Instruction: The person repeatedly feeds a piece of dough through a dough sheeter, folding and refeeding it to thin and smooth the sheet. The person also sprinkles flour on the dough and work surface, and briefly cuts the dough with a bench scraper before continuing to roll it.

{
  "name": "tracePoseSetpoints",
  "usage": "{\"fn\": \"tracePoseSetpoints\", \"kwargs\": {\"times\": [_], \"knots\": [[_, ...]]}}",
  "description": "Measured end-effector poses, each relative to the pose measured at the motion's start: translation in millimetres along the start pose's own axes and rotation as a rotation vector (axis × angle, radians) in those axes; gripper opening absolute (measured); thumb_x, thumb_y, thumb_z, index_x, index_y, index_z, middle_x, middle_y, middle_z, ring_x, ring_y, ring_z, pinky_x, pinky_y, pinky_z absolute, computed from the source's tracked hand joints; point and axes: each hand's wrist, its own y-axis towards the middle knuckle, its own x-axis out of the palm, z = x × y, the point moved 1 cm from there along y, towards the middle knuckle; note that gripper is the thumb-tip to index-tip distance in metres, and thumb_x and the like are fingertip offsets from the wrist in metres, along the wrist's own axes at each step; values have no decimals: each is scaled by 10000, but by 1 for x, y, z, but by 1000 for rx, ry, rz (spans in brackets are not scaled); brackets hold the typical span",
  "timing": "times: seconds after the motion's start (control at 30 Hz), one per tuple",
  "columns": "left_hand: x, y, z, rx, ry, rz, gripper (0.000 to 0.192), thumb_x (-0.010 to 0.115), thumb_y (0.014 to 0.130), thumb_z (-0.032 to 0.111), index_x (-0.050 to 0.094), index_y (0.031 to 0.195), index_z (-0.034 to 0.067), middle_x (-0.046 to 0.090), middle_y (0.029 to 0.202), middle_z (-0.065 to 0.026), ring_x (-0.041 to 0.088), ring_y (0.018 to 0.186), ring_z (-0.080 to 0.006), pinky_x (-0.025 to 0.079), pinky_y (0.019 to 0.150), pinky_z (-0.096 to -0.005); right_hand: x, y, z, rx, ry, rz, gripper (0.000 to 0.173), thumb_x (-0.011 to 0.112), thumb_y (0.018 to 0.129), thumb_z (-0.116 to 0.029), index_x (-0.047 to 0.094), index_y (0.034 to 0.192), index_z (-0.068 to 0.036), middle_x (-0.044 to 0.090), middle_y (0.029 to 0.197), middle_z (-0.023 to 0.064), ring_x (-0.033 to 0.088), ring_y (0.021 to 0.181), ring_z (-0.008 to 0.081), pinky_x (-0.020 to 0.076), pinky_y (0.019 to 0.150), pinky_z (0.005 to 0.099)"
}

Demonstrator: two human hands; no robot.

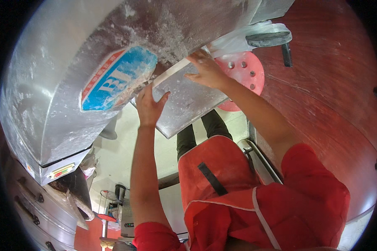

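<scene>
A large flour-dusted stainless-steel machine [172,22], probably a dough sheeter, fills the top left. From its lower edge a flat metal tray [188,94] slopes towards me. Along the tray's upper edge runs a pale strip [171,72] that looks like dough. My left hand [149,108] is at the strip's left end, thumb spread and fingertips partly hidden in the machine's opening. At the other end, my right hand [207,69] has its fingers under the machine's edge and its thumb apart over the tray. Whether either hand grips the strip is unclear.
A hand crank or wheel with a black handle [287,55] juts out at upper right. Below it is a pink round disc with holes [243,67]. Reddish wood-grain panelling [320,94] lines the right. A switch [61,172] sits on the machine's lower left corner.
</scene>
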Motion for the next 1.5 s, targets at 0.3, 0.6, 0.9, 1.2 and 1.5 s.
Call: {"fn": "tracePoseSetpoints", "kwargs": {"times": [0.3,0.6,0.9,1.2,1.5], "knots": [[39,-42,-44,55,22,-31,431,574,835,43,618,1239,186,608,1282,-86,615,1124,-284,543,862,-409,55,-48,29,45,-32,-165,393,619,790,-83,607,1181,-128,589,1092,119,521,1091,330,444,943,434],[7,-57,-51,-458,-287,-220,500,719,847,257,584,1289,67,692,975,-163,661,847,-236,518,749,-379,5,-32,58,544,273,-387,437,669,834,-215,578,1244,-96,616,1187,168,566,1144,326,430,988,433],[37,-29,-19,92,453,-95,745,743,712,129,456,1389,247,409,1463,-101,415,1306,-396,441,1020,-469,28,-37,27,-176,-297,-90,556,639,706,-93,541,1253,-115,468,1314,135,435,1240,379,409,1008,471],[4,-70,-39,-75,-127,-296,572,727,740,122,550,1284,142,652,1152,-134,626,1067,-326,504,913,-409,-1,-56,29,45,56,-713,701,708,768,-209,431,1403,-102,637,1097,218,616,1019,376,479,919,450],[23,-112,14,113,216,-391,895,764,744,407,308,1485,196,294,1536,-145,239,1429,-363,259,1119,-575,6,-99,-10,-111,-301,-256,479,656,842,-204,511,1278,-69,503,1342,173,495,1211,354,420,992,469]]}}
